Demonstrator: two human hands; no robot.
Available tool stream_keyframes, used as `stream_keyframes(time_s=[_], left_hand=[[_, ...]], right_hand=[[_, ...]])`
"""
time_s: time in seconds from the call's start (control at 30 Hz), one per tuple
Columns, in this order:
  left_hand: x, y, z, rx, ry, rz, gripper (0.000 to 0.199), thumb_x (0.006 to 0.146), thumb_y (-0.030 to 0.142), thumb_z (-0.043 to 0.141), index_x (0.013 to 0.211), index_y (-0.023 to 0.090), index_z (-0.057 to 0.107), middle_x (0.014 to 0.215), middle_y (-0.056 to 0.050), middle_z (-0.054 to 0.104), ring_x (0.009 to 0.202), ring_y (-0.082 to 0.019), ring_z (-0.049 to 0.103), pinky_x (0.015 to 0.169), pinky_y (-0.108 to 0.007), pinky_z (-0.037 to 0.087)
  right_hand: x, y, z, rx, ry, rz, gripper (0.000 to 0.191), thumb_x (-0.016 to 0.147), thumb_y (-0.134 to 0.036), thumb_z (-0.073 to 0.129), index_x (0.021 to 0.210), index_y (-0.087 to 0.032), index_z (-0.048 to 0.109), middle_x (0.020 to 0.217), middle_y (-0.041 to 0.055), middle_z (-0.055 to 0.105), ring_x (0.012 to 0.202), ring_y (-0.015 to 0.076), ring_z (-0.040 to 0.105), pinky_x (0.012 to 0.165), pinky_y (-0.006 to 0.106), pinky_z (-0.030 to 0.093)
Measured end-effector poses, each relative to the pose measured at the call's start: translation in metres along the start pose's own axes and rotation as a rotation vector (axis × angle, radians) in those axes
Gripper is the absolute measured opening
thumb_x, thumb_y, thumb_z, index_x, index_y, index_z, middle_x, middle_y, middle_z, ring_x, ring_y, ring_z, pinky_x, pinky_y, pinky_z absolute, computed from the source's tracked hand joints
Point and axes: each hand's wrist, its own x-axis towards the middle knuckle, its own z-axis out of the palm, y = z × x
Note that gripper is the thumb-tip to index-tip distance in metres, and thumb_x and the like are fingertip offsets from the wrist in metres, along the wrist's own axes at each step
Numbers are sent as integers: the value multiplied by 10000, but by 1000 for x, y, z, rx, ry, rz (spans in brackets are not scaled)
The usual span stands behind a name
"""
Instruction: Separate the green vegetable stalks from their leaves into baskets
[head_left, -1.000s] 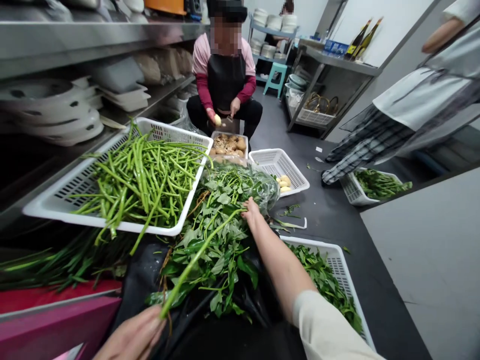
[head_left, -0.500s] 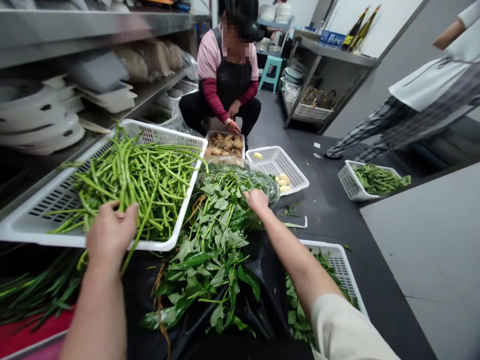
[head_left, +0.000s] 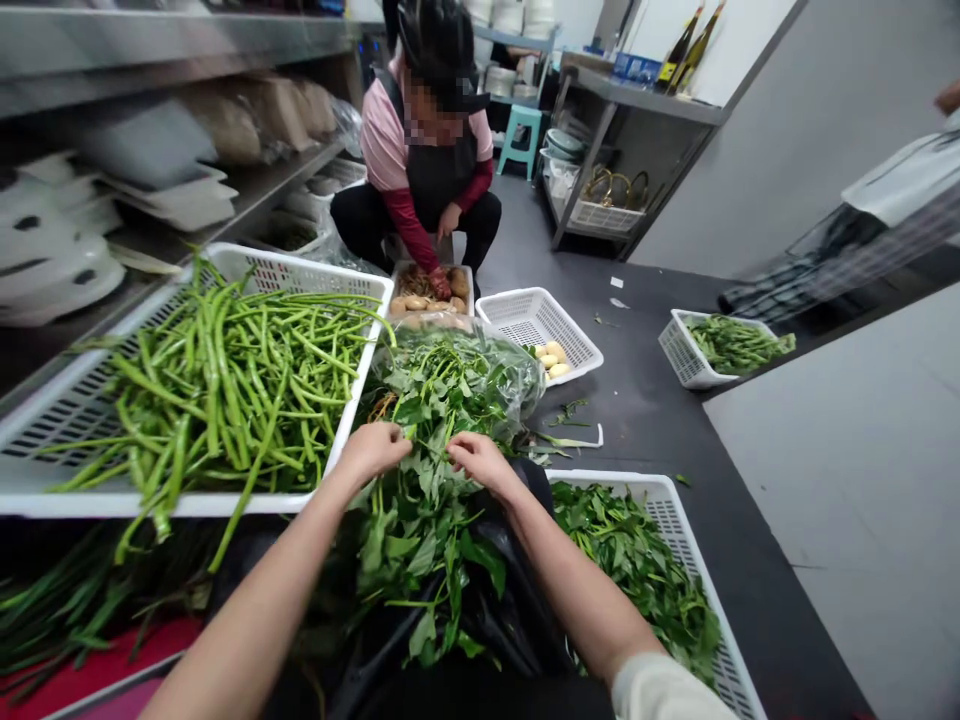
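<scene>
Hands [head_left: 478, 460] at greens [head_left: 420, 490]; bottle label [head_left: 666, 72] (yellow) unreadable.

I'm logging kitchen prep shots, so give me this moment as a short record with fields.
left hand: at the leafy greens; grip unclear
right hand: facing it, also at the greens; grip unclear
left basket: green stems, some over the rim
right basket: leaves
co-worker: squatting, one hand in a tray
basket beside tray: pale pieces
</scene>
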Motion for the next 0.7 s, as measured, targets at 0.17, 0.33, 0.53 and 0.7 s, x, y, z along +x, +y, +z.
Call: stream_keyframes(time_s=[0.17,0.33,0.53,0.7], left_hand=[[-46,-6,-33,-743,-46,140,280,662,454,611,624,178,576,580,9,545,515,-126,481,461,-218,334],[-76,6,-13,-1147,-164,125,332,573,431,727,667,172,541,598,32,516,469,-70,405,414,-181,255],[-97,35,-10,-1214,-78,162,364,576,440,727,656,176,489,533,84,413,432,-39,285,412,-179,200],[-105,44,-12,-1156,13,195,379,573,474,697,636,193,452,494,93,375,440,-60,329,429,-194,247]], right_hand=[[-48,-22,-9,410,90,-24,247,748,-404,546,695,-162,530,606,-14,574,458,71,472,392,162,319],[-92,-52,0,489,15,-67,250,702,-402,621,757,-169,550,528,-49,524,402,57,397,384,166,285],[-137,-79,-5,165,124,-398,197,810,-319,522,754,-173,642,601,-3,585,514,101,493,516,218,376],[-125,-78,3,-225,21,-379,234,818,-244,468,676,-180,642,613,-13,592,579,108,496,585,218,354]])
